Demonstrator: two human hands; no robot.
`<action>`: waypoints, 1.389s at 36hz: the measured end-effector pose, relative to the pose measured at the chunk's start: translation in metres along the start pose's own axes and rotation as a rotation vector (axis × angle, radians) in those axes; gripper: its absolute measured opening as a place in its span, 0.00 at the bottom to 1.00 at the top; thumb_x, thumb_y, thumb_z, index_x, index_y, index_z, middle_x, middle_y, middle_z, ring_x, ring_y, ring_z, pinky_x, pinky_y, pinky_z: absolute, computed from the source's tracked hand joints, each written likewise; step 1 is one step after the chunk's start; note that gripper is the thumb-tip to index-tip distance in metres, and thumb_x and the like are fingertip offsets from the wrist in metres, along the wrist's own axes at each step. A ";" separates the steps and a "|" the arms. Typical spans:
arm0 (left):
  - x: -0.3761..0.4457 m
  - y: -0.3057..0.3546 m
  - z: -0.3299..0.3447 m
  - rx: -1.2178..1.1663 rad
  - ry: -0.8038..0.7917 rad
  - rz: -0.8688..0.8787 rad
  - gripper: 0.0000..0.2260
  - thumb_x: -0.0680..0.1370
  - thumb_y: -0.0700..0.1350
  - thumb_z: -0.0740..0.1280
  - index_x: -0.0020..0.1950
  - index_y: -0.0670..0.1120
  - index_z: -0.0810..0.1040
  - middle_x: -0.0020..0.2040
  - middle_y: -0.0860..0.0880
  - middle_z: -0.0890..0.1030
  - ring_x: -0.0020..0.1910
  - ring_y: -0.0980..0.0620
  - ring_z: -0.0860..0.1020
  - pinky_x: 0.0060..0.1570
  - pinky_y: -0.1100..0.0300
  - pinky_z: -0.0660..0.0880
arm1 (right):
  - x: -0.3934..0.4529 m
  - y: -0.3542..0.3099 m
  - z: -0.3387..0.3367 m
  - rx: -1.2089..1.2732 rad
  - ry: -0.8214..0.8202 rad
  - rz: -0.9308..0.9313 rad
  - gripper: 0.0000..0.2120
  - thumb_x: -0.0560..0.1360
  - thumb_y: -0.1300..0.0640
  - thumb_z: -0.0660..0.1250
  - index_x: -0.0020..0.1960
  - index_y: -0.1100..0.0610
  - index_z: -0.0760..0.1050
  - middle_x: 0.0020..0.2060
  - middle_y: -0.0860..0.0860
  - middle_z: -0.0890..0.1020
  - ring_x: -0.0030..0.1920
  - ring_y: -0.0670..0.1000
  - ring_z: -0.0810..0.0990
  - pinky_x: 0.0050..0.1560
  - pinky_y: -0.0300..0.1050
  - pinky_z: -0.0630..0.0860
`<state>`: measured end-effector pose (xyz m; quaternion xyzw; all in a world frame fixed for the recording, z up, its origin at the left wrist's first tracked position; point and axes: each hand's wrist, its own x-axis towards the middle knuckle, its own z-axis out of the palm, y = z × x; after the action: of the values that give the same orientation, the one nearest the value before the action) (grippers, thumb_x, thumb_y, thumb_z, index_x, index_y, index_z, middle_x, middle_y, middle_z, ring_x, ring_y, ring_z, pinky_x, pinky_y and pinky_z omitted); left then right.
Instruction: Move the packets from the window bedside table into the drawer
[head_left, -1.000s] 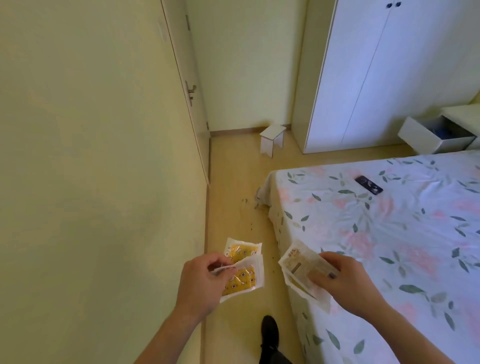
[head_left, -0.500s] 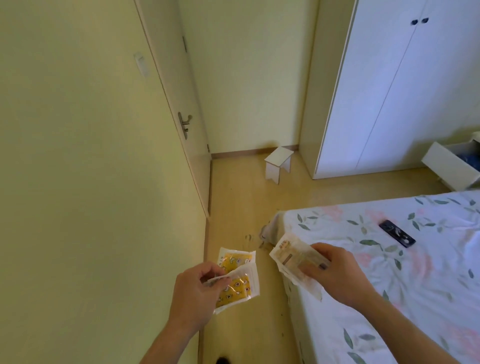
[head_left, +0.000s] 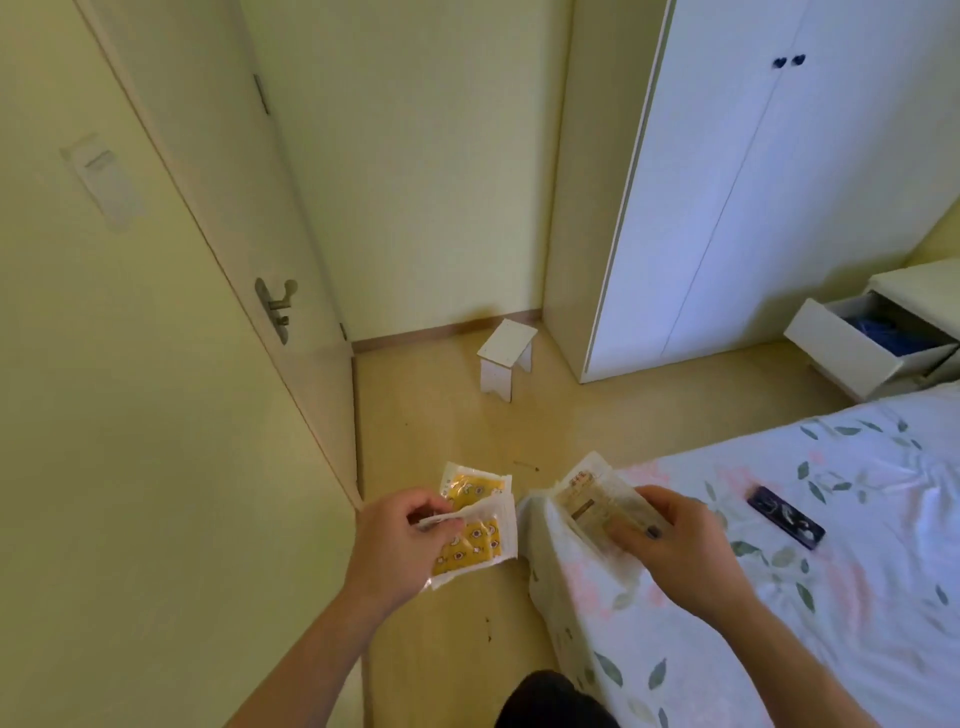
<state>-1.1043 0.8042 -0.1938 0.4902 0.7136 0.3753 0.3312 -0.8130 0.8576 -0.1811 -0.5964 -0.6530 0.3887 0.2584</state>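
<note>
Left hand (head_left: 397, 545) grip pinching two yellow packets (head_left: 470, 525), right hand (head_left: 670, 545) grip clamped on pale packets (head_left: 589, 499)

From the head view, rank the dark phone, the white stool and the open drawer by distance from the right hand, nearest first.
1. Phone, on the bed just right of the right hand.
2. Stool, on the floor ahead, leftward.
3. Drawer, far right by the wardrobe.

Pale yellow-green walls (head_left: 426, 156), cream door (head_left: 249, 249) on left with metal lever handle (head_left: 278, 306). Light wood-tone floor (head_left: 447, 431), brown skirting at far wall. Small white stool (head_left: 506, 358) in far corner beside tall white wardrobe (head_left: 753, 182) with two dark knobs. Bed with floral sheet (head_left: 805, 597) near right. Soft daylight.
</note>
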 end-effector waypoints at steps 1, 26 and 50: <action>0.015 0.003 0.002 0.004 -0.022 0.010 0.07 0.72 0.43 0.78 0.37 0.52 0.83 0.36 0.56 0.84 0.37 0.57 0.83 0.35 0.62 0.79 | 0.008 0.001 0.001 0.010 0.011 0.027 0.09 0.75 0.57 0.74 0.49 0.43 0.82 0.34 0.44 0.85 0.25 0.45 0.77 0.25 0.36 0.70; 0.457 0.082 0.022 0.036 -0.098 0.054 0.08 0.71 0.39 0.78 0.36 0.50 0.84 0.35 0.54 0.83 0.38 0.56 0.81 0.38 0.60 0.78 | 0.431 -0.030 -0.015 0.155 0.042 0.164 0.06 0.74 0.57 0.74 0.48 0.46 0.83 0.38 0.45 0.86 0.38 0.46 0.85 0.40 0.47 0.83; 0.850 0.214 0.229 0.158 -0.617 0.294 0.08 0.72 0.42 0.78 0.36 0.52 0.83 0.35 0.55 0.83 0.35 0.59 0.79 0.34 0.70 0.71 | 0.709 0.029 -0.117 0.147 0.538 0.465 0.10 0.75 0.61 0.73 0.45 0.44 0.82 0.33 0.42 0.83 0.34 0.40 0.81 0.28 0.33 0.73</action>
<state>-1.0705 1.7094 -0.2133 0.7020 0.5285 0.1968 0.4350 -0.8123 1.5748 -0.2287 -0.7898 -0.3788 0.3123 0.3678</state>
